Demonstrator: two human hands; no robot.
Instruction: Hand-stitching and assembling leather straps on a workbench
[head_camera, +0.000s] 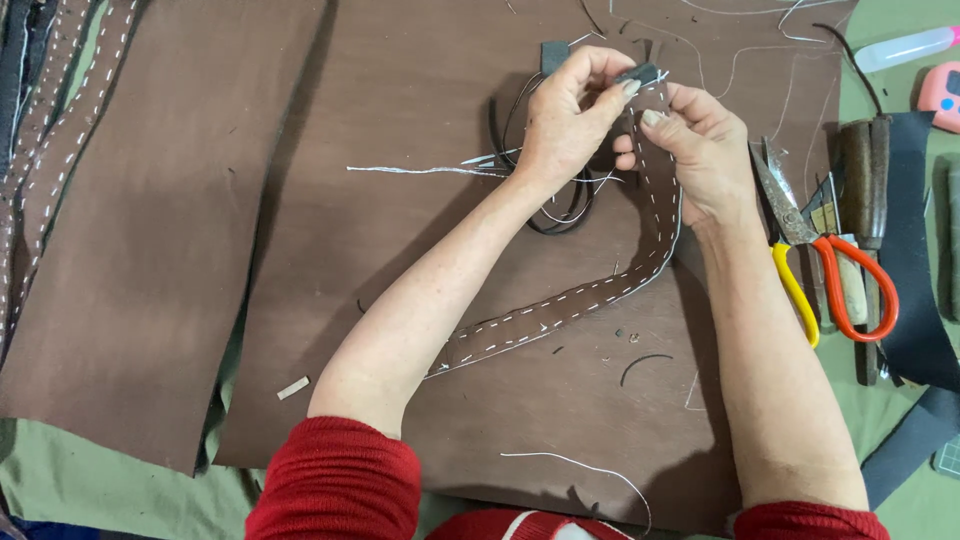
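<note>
A long brown leather strap (590, 300) with white stitching along both edges curves across a large brown leather sheet (400, 200). My left hand (570, 120) pinches the strap's upper end together with a small dark grey piece (640, 73). My right hand (700, 150) holds the same end of the strap just beside it, thumb and fingers closed on the edge. White thread (420, 170) trails to the left from under my left hand. A coil of thin black cord (560, 215) lies beneath my left wrist.
Scissors with orange and yellow handles (820, 280) lie right of my right hand, beside wooden-handled tools (865, 180). More stitched straps (60, 130) lie at the far left. A second brown sheet (150, 250) overlaps on the left. Black material (915, 270) and a white bottle (905, 48) sit at the right.
</note>
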